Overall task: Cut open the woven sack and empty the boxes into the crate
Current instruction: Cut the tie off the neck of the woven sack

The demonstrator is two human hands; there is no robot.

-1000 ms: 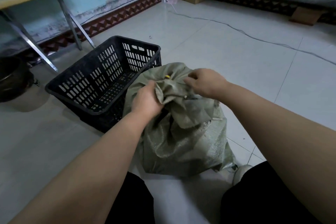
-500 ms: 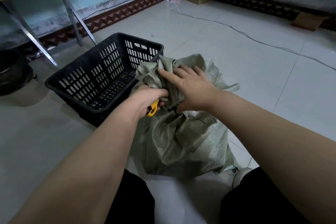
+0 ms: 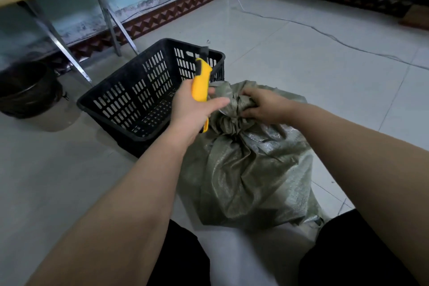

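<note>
Still tied: bunched green sack (image 3: pixel 250 169).

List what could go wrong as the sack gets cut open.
1. The left hand holds the knife close to the right hand, which grips the bunched neck of the sack; a slip could nick those fingers.
2. The sack stands on the floor beside the crate, not over it, so whatever is inside may spill onto the tiles once it opens.
</note>
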